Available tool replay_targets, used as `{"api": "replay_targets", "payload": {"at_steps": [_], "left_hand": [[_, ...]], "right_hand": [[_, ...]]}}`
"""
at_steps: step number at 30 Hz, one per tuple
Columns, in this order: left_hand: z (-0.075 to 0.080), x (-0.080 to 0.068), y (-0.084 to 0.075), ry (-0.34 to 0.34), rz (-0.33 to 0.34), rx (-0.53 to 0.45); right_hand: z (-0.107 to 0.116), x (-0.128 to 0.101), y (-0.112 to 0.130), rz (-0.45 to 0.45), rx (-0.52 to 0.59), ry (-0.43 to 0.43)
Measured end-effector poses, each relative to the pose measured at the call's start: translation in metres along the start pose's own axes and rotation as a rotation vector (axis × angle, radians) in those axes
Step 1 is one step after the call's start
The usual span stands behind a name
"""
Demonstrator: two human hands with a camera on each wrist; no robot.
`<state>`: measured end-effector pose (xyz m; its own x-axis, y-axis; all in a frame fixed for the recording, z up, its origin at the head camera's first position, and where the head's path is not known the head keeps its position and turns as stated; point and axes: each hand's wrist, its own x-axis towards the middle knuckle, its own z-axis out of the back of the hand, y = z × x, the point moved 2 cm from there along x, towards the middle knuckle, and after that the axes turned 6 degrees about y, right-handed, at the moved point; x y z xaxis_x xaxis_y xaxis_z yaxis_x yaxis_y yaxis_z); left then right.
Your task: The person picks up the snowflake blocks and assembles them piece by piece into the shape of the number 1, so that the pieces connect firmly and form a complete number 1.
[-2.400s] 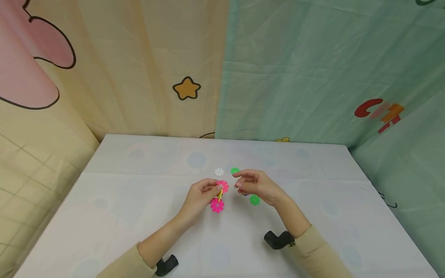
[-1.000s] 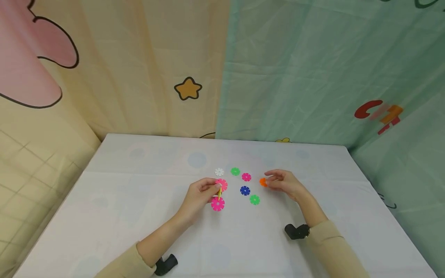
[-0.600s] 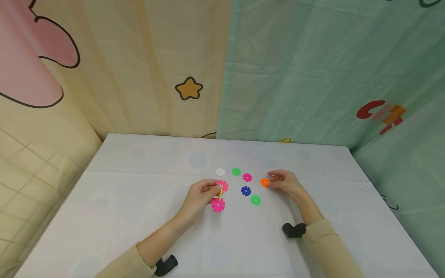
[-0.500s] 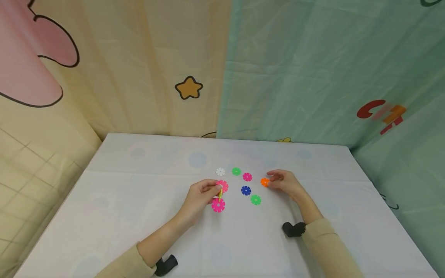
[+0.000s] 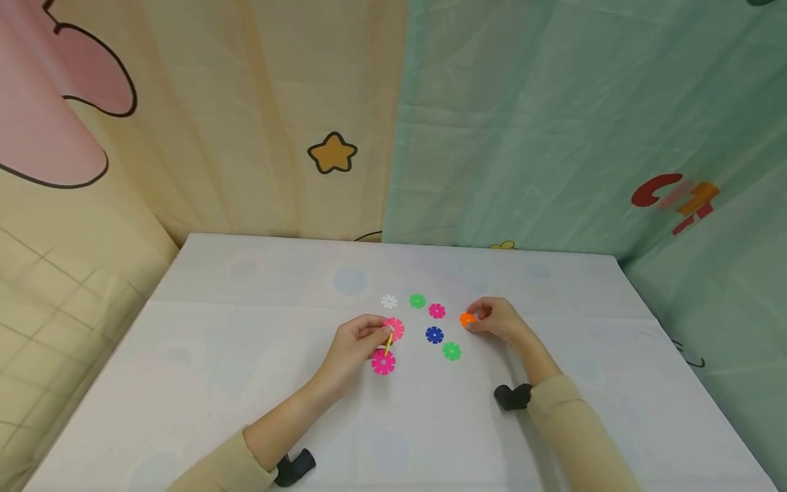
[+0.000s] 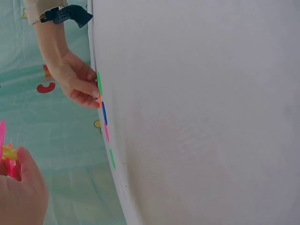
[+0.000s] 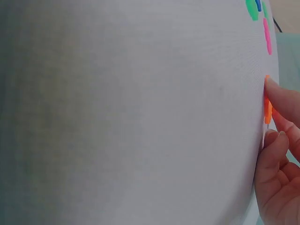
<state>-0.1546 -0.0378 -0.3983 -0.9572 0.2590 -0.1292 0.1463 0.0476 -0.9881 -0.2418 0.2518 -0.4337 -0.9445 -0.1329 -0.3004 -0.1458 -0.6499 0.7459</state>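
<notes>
My left hand (image 5: pixel 352 350) pinches a small joined cluster of notched plastic snowflake discs above the table. A pink disc (image 5: pixel 396 329) sits at its top and a deeper pink disc (image 5: pixel 384 363) at its bottom. Between these two, a yellow disc (image 5: pixel 388 345) shows edge-on; part of the cluster is hidden by the fingers. Over to the right, my right hand (image 5: pixel 503 320) pinches an orange snowflake disc (image 5: pixel 466 320) at the tabletop. In the right wrist view the thumb lies against the orange disc (image 7: pixel 267 112), with a finger behind it.
Loose discs lie between and beyond the hands: white (image 5: pixel 389 301), green (image 5: pixel 417 301), pink (image 5: pixel 437 311), blue (image 5: pixel 434 335) and a second green disc (image 5: pixel 451 351). The white-covered table (image 5: pixel 215 383) reaches back to the curtains. Black camera mounts (image 5: pixel 296 468) jut from both wrists.
The right hand moved right from beside the cluster to the orange disc, and its fingers have now closed round that disc. The left hand keeps holding the cluster in nearly the same spot.
</notes>
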Motion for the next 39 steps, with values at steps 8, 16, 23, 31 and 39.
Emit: {"api": "replay_targets", "payload": {"at_steps": [8, 16, 23, 31, 39], "left_hand": [[0.000, -0.001, 0.000, 0.003, -0.005, 0.003], [0.000, -0.002, -0.002, 0.000, -0.006, -0.001], [0.000, -0.003, -0.003, -0.001, 0.000, -0.011], [0.001, -0.002, -0.003, -0.005, 0.005, -0.006], [0.002, -0.002, -0.002, -0.004, 0.005, -0.009]], "right_hand": [[0.000, 0.000, 0.000, -0.023, 0.013, 0.014], [-0.002, -0.003, 0.004, 0.005, 0.023, 0.006], [0.001, -0.004, 0.001, 0.010, 0.088, 0.030], [0.001, -0.005, 0.004, 0.007, 0.174, 0.058], [-0.007, -0.005, 0.013, 0.020, 0.238, 0.088]]}}
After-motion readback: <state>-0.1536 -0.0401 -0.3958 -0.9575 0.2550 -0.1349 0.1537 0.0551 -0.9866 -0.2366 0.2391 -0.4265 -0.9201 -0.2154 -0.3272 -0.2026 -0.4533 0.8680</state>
